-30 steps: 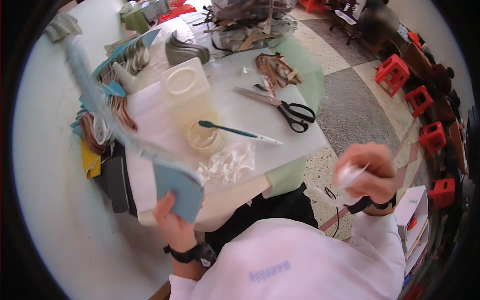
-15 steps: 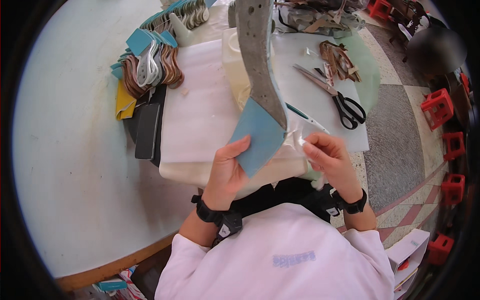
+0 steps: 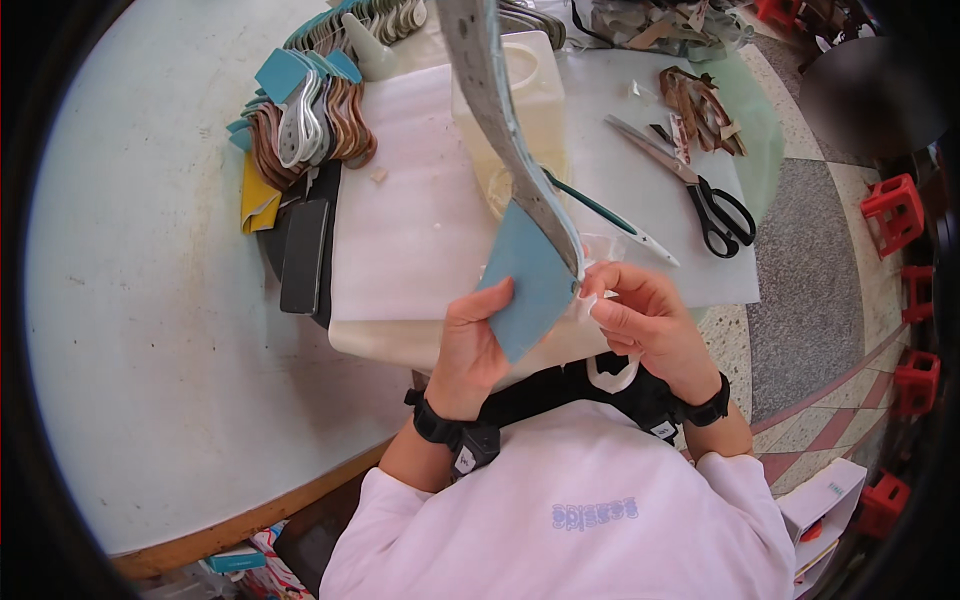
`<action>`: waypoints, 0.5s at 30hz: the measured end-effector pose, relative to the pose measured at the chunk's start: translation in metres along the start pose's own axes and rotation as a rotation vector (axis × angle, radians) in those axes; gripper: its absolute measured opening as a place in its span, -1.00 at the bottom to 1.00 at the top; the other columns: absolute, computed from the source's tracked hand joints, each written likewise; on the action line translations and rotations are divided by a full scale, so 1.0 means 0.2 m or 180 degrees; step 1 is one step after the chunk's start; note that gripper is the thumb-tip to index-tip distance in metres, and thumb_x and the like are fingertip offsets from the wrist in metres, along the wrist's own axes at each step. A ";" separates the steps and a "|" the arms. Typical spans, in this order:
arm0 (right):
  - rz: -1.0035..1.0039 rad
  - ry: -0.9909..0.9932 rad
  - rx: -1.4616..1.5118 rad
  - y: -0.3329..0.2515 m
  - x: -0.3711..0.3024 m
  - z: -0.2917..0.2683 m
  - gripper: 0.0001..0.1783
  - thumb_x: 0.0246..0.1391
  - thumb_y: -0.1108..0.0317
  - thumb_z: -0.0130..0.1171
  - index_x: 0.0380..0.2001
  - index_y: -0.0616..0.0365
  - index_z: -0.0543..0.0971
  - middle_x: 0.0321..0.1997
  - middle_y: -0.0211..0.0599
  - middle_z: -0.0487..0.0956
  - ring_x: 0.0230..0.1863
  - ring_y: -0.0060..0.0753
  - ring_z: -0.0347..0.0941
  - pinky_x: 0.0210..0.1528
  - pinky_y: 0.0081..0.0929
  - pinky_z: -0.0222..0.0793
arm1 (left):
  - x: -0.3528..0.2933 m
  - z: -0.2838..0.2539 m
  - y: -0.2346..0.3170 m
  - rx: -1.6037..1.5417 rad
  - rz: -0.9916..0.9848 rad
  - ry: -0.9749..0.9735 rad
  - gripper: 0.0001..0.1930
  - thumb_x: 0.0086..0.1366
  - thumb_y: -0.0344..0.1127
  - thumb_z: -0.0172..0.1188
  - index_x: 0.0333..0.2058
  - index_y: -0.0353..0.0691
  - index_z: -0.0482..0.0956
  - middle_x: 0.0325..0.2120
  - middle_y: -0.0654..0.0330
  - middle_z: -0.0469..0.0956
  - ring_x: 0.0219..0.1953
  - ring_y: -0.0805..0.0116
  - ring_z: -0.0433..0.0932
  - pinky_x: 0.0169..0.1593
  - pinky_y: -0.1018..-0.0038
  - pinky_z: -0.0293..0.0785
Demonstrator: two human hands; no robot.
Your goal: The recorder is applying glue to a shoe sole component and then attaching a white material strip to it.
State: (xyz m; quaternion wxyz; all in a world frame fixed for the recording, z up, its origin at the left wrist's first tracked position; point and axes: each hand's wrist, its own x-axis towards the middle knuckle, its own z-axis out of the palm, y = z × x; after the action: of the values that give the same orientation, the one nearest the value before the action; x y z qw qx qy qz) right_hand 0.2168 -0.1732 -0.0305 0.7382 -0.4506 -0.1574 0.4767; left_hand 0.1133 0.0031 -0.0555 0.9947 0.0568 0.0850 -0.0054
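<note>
A long curved grey strap piece (image 3: 487, 95) with small holes and a blue end flap (image 3: 532, 285) stands up in front of me. My left hand (image 3: 470, 350) grips the blue flap, thumb on its face. Close by the edge where grey meets blue, my right hand (image 3: 650, 318) has its thumb and forefinger pinched on a thin white strip (image 3: 612, 378), which hangs in a loop below the fingers. Behind the strap is a translucent plastic container (image 3: 545, 85). A slim white-and-green stick (image 3: 650, 248) slants beside it.
Black-handled scissors (image 3: 722, 215) and brown scraps (image 3: 698, 100) lie on the white sheet (image 3: 390, 240) at right. Left are a dark phone (image 3: 304, 255), a yellow piece (image 3: 260, 195), a bundle of similar straps (image 3: 300, 120) and a white cone (image 3: 367, 48). Red stools (image 3: 890, 215) stand on the floor.
The strap has swung to a narrower, more edge-on angle. My right fingers have moved in to its edge, and the white strip now loops below them. The view has shifted slightly.
</note>
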 end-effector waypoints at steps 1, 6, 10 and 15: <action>-0.0029 -0.0089 -0.0057 0.00 0.01 0.00 -0.92 0.14 0.38 0.10 -0.40 0.12 0.46 -0.50 -0.66 0.33 -0.62 -0.89 0.02 -0.64 -0.81 -0.10 | 0.01 0.01 0.00 -0.0010 -0.0106 -0.0081 -0.40 0.24 -0.43 -0.03 0.20 -0.41 -0.05 0.26 -0.21 -0.20 0.06 -0.02 0.39 -0.31 0.31 0.69; 0.0101 -0.0014 0.0058 -0.02 0.01 -0.01 -0.91 0.12 0.38 0.11 -0.42 0.12 0.46 -0.49 -0.67 0.36 -0.61 -0.90 0.05 -0.64 -0.83 -0.07 | 0.03 0.07 -0.03 -0.0362 -0.0174 0.0011 -0.37 0.21 -0.46 -0.03 0.19 -0.46 -0.09 0.26 -0.19 -0.19 0.05 -0.08 0.40 -0.31 0.27 0.68; -0.0040 0.0223 -0.0216 0.00 0.02 0.01 -0.91 0.11 0.38 0.12 -0.41 0.13 0.47 -0.49 -0.68 0.36 -0.59 -0.91 0.09 -0.63 -0.84 -0.05 | 0.03 -0.04 0.00 -0.0115 -0.0267 -0.0139 -0.36 0.19 -0.43 0.01 0.15 -0.58 -0.09 0.17 -0.26 0.03 0.02 -0.06 0.42 -0.32 0.32 0.68; -0.0146 0.0126 -0.0447 -0.01 0.03 0.02 -0.91 0.13 0.38 0.11 -0.41 0.14 0.46 -0.49 -0.68 0.35 -0.55 -0.91 0.12 -0.60 -0.84 -0.04 | 0.03 -0.08 0.02 -0.0004 -0.0212 0.0043 -0.38 0.18 -0.41 0.02 0.12 -0.63 -0.03 0.08 -0.27 0.19 -0.02 0.00 0.48 -0.34 0.37 0.69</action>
State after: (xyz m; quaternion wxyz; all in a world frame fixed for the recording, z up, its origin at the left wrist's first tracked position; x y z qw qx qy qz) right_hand 0.2187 -0.1661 -0.0272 0.7185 -0.5069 -0.1861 0.4384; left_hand 0.1156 0.0083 -0.0719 0.9935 0.0534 0.0935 -0.0381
